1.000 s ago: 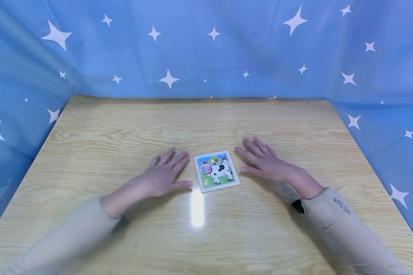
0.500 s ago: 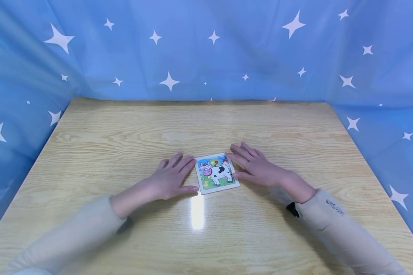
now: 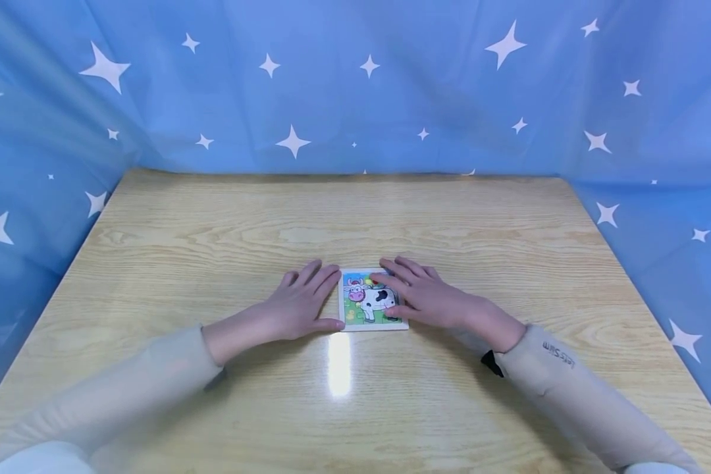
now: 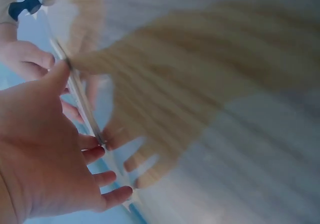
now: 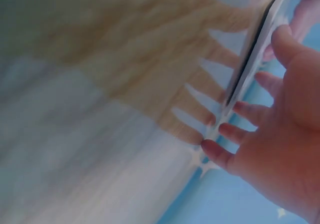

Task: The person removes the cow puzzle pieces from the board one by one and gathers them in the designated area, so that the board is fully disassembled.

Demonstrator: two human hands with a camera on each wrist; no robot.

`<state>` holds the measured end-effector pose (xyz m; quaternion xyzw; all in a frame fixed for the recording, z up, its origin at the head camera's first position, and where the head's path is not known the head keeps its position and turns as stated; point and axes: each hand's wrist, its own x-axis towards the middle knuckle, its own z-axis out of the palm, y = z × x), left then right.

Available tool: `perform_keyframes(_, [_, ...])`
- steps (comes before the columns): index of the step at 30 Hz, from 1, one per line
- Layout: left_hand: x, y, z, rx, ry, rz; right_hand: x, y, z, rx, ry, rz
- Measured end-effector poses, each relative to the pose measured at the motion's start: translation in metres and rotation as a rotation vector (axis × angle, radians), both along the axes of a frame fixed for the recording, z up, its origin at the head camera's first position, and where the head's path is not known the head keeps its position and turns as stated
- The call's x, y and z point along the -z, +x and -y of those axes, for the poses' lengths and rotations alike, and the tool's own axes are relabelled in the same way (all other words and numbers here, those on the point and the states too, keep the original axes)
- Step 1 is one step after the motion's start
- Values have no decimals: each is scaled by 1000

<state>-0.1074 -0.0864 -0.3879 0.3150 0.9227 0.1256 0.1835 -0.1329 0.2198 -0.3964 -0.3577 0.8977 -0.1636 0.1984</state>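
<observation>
A square cow jigsaw puzzle (image 3: 367, 306) in a pale frame lies flat in the middle of the wooden table. My left hand (image 3: 299, 306) is spread along its left edge, thumb at the near left corner and index fingertip at the far left corner. The fingers of my right hand (image 3: 435, 299) reach over the puzzle's right part, hiding its right edge and the cow's rear. In the left wrist view the puzzle (image 4: 82, 101) shows edge-on beside the thumb and fingertips. The puzzle (image 5: 255, 53) also appears edge-on in the right wrist view, with the right fingers extended along it.
The wooden table (image 3: 213, 224) has a bright light reflection (image 3: 340, 365) just in front of the puzzle. Behind and at both sides hangs a blue curtain (image 3: 355, 92) with white stars.
My right hand has moved left from beside the puzzle to over its right part. The left hand has shifted right, up to the left edge. The puzzle has turned from tilted to nearly straight.
</observation>
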Motion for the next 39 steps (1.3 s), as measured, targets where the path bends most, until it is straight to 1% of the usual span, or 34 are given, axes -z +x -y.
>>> perform_keyframes(3, [3,-1,1,19,2,-3,19,-9,-2,-21,-43,-23])
perform_keyframes(5, [5,-2,2,31,11,-11,24,-10,-1,-50,-54,-66])
perform_keyframes(9, [10,-1,6,48,34,-48,34,-16,5,-73,-66,-125])
perform_keyframes(10, [12,-1,7,50,36,-55,37,-18,6,-76,-72,-129])
perform_keyframes(11, [14,-1,8,50,39,-59,44,-23,7,-70,-87,-122])
perform_keyframes(15, [19,0,9,50,37,-64,47,-27,16,-87,-89,-137])
perform_keyframes(19, [19,1,9,61,10,-77,36,-26,26,-83,-108,-108])
perform_keyframes(22, [18,1,8,66,-12,-92,15,-21,37,-81,-114,-85])
perform_keyframes(24, [17,1,9,69,-16,-104,5,-19,43,-80,-109,-70])
perform_keyframes(26, [17,1,8,72,-17,-112,2,-20,46,-75,-100,-50])
perform_keyframes(27, [17,1,8,73,-19,-115,6,-22,46,-69,-107,-36])
perform_keyframes(30, [18,2,9,72,-26,-118,26,-32,44,-71,-120,-31])
perform_keyframes(31, [19,3,9,71,-27,-118,26,-33,44,-74,-124,-32])
perform_keyframes(33, [19,3,9,70,-34,-122,21,-33,48,-76,-132,-25])
perform_keyframes(34, [19,3,9,70,-38,-125,19,-34,50,-83,-135,-36])
perform_keyframes(37, [18,2,8,72,-46,-134,-7,-27,61,-67,-124,-13])
perform_keyframes(39, [17,1,8,76,-58,-140,-16,-26,68,-43,-107,6])
